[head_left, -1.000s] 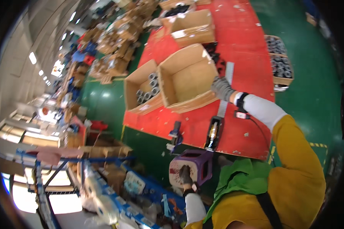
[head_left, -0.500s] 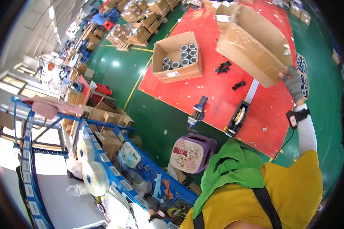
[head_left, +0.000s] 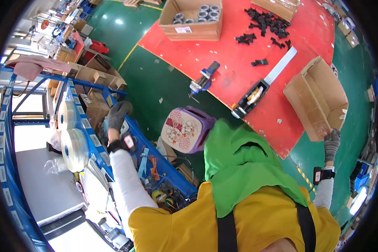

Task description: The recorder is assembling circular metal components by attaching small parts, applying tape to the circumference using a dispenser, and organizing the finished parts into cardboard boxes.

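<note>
My right hand [head_left: 332, 145], in a grey glove, grips the near edge of an open cardboard box [head_left: 308, 98]. The box is tilted at the right edge of the red table [head_left: 222, 90]. I see its bare inside wall, while part of its bottom is hidden. My left hand [head_left: 119, 116], also gloved, is over the blue rack [head_left: 145, 140] on the left, near a brown carton [head_left: 94, 110]. Its fingers are blurred, and I cannot make out anything in them. Black plastic pieces [head_left: 273, 26] lie in a loose heap on the table.
A cardboard box [head_left: 191, 34] with several grey rings stands at the table's far left. A blue vise [head_left: 203, 80] and a long black dispenser [head_left: 253, 98] with a pale strip sit along the near edge. A purple stool [head_left: 185, 130] stands between rack and table. Clear rolls [head_left: 74, 150] hang left.
The held box has come down from above the table to its right edge, with my right hand still on it. My left hand has come into view over the rack. The view has shifted.
</note>
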A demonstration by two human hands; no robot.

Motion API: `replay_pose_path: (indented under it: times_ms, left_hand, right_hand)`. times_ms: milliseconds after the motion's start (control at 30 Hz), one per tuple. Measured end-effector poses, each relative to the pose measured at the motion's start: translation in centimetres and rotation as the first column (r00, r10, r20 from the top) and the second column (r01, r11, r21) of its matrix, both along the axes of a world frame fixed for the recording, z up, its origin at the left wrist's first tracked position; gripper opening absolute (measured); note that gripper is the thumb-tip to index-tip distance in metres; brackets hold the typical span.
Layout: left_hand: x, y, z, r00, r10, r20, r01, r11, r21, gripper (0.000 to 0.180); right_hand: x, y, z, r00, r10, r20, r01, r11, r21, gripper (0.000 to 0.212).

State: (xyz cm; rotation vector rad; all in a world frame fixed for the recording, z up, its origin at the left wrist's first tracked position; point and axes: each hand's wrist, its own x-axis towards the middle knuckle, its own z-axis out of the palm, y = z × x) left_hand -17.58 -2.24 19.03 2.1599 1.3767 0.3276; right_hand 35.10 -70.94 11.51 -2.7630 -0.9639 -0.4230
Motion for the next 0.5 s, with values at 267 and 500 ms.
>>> replay_pose_path:
  times_ms: [267, 500]
  left_hand:
    - [7.8, -1.6, -4.8, 0.967, -0.190, 0.168, 0.232, 0.930, -0.286, 0.028]
    - [8.2, -9.6, -9.0, 0.415, -0.870, 0.266, 0.815, 0.226, -0.534, 0.028]
  right_hand:
    - [-3.4, 2.7, -1.6, 0.984, -0.136, -0.112, 0.149, 0.983, 0.112, 0.029]
    - [-6.4, 0.8, -3.9, 0.946, -0.141, -0.292, 0.164, 0.985, 0.054, 0.021]
